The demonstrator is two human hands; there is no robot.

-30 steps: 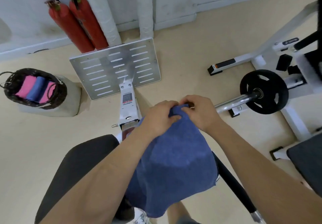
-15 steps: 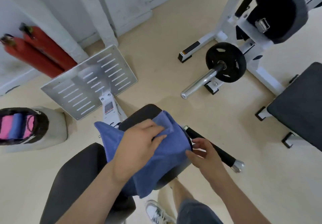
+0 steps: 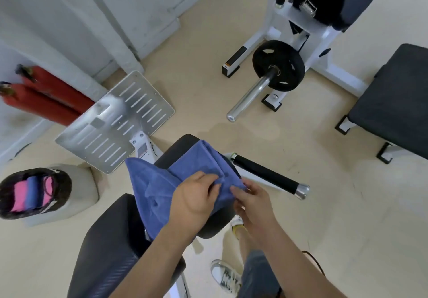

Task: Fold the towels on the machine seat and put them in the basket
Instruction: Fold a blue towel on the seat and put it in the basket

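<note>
A blue towel (image 3: pixel 157 182) lies spread over the black machine seat (image 3: pixel 176 151), one end hanging off the seat's left side. My left hand (image 3: pixel 194 198) rests on the towel's near right part, fingers curled into the cloth. My right hand (image 3: pixel 252 200) pinches the towel's right edge just beside the left hand. A dark wicker basket (image 3: pixel 62 182) stands at the left on a pale block and holds rolled pink and blue towels (image 3: pixel 31 193).
A slotted metal footplate (image 3: pixel 115 121) stands beyond the seat. Two red extinguishers (image 3: pixel 46 98) lean at the wall. A black handle bar (image 3: pixel 266 175) sticks out right of the seat. A weight plate (image 3: pixel 278 66) on a bar and a black bench (image 3: pixel 393 103) stand to the right.
The towel went from held up in both hands to laid over the seat. My right hand moved in and took hold of its right edge beside the left hand.
</note>
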